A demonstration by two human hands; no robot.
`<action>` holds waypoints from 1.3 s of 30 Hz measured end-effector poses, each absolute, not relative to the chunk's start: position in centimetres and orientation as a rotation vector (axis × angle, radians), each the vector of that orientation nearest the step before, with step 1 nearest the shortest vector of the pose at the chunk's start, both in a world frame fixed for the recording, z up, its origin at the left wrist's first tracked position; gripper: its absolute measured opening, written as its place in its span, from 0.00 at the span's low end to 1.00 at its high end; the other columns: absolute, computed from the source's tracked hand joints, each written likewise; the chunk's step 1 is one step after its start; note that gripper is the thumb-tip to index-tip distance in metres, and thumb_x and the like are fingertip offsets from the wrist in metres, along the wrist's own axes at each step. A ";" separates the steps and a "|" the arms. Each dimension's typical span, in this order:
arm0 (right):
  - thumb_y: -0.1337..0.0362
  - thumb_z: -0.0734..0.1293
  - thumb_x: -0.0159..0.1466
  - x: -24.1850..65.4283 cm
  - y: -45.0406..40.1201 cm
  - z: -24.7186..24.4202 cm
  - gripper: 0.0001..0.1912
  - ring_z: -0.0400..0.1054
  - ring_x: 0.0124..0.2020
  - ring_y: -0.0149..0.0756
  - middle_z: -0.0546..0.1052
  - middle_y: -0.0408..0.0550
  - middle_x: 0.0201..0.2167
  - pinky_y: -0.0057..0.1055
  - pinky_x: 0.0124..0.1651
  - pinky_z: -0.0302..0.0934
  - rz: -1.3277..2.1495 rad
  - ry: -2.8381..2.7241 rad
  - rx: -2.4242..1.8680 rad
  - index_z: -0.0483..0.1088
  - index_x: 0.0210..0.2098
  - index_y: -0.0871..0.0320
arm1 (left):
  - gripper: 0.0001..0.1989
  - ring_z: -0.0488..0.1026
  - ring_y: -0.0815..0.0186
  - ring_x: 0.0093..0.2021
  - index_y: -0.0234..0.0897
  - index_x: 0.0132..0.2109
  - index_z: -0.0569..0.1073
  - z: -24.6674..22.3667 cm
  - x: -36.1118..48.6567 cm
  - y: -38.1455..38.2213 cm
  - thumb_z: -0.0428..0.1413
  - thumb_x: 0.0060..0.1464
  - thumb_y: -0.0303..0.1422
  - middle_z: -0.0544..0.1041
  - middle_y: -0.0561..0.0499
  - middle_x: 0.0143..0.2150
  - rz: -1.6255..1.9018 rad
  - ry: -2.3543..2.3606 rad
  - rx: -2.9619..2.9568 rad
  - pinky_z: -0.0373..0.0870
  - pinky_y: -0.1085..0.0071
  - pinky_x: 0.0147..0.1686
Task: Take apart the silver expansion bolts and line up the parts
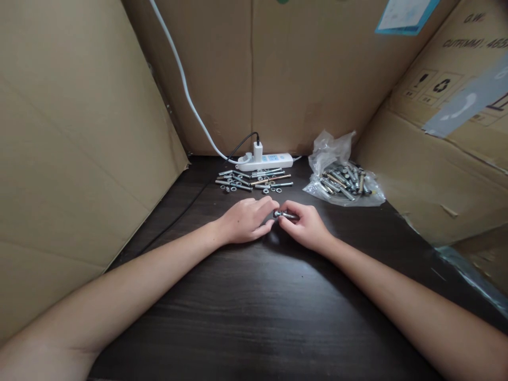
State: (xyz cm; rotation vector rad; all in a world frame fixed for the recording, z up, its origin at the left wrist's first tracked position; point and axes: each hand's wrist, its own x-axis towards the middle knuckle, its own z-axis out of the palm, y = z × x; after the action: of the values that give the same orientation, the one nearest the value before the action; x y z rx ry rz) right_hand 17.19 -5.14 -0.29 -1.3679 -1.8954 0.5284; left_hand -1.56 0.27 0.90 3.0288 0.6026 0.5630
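The carton on the right [444, 121] is carrying dark print reading "G.W." and, below it, a line that seems to be reading "CUTF(MM) : 465" before running out of view; lower down, a broken-glass mark and a recycling mark are showing, with a strip of greyish tape [464, 111] lying over the print beside them. High on the back cardboard [214, 69], a blue-edged label [405, 16] is showing writing too faint to make out, and the markings on the white power strip [283, 160] are also too small to read. A dark, wood-grained tabletop [238, 317] is catching a soft sheen in front of the hands, and tall cardboard is enclosing it at the left, back and right. A white cable [182, 79] is running down to the power strip, and a black cord [178, 217] is trailing over the table at the left. Over the middle of the table, the right hand [305, 225] is pinching a metal bolt [289, 215] between thumb and fingers, while the left hand [252, 219] is curving its parted thumb and fingers about the bolt's near end; whether they are touching it, I cannot tell. Beyond, loose bolts, nuts and washers [254, 180] are lying before the strip, and a clear plastic bag [329, 151] is holding more bolts [347, 180] to their right.
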 end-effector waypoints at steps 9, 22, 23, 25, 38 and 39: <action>0.64 0.63 0.56 17.2 -5.2 -0.3 0.05 0.60 0.23 0.28 0.70 0.40 0.21 0.24 0.28 0.53 0.518 -1.937 -1.366 0.69 0.28 0.59 | 0.09 0.68 0.66 0.32 0.35 0.46 0.63 0.9 -1.6 0.4 0.48 0.58 0.32 0.71 0.50 0.39 0.534 0.591 3.067 0.63 0.69 0.34; 0.63 0.63 0.57 17.2 -5.2 -0.4 0.05 0.58 0.22 0.27 0.68 0.39 0.20 0.24 0.27 0.52 0.508 -1.933 -1.360 0.68 0.28 0.59 | 0.12 0.70 0.65 0.35 0.35 0.47 0.63 1.2 -1.6 0.4 0.43 0.62 0.37 0.72 0.49 0.39 0.513 0.659 2.966 0.64 0.67 0.36; 0.63 0.63 0.57 17.2 -5.2 -0.4 0.06 0.58 0.22 0.28 0.69 0.39 0.20 0.24 0.27 0.52 0.517 -1.923 -1.361 0.68 0.28 0.59 | 0.12 0.70 0.64 0.35 0.35 0.48 0.62 1.2 -1.6 0.3 0.44 0.61 0.36 0.72 0.48 0.40 0.555 0.655 2.960 0.64 0.67 0.36; 0.62 0.62 0.58 17.2 -5.1 -0.4 0.07 0.59 0.22 0.28 0.69 0.40 0.21 0.23 0.27 0.53 0.526 -1.906 -1.356 0.67 0.27 0.59 | 0.13 0.69 0.65 0.35 0.35 0.50 0.60 1.1 -1.7 0.2 0.45 0.59 0.35 0.71 0.47 0.41 0.614 0.609 2.958 0.65 0.68 0.35; 0.64 0.62 0.57 17.1 -5.3 -0.1 0.05 0.59 0.22 0.28 0.67 0.39 0.20 0.23 0.26 0.52 0.522 -1.922 -1.321 0.67 0.27 0.59 | 0.10 0.70 0.66 0.34 0.36 0.48 0.61 0.7 -1.7 0.5 0.45 0.60 0.32 0.68 0.49 0.40 0.575 0.558 3.039 0.67 0.68 0.35; 0.64 0.62 0.57 17.1 -5.3 -0.1 0.05 0.59 0.22 0.28 0.68 0.39 0.20 0.24 0.27 0.52 0.522 -1.924 -1.320 0.67 0.27 0.59 | 0.10 0.70 0.66 0.34 0.36 0.48 0.61 0.7 -1.6 0.4 0.45 0.60 0.32 0.68 0.48 0.40 0.576 0.561 3.036 0.67 0.68 0.35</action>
State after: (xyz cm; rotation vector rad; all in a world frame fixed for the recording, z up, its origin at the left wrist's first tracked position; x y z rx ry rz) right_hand 17.12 -5.29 -0.09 -1.3201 -1.9243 0.5224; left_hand -1.65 0.44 0.68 3.0363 0.5605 0.5761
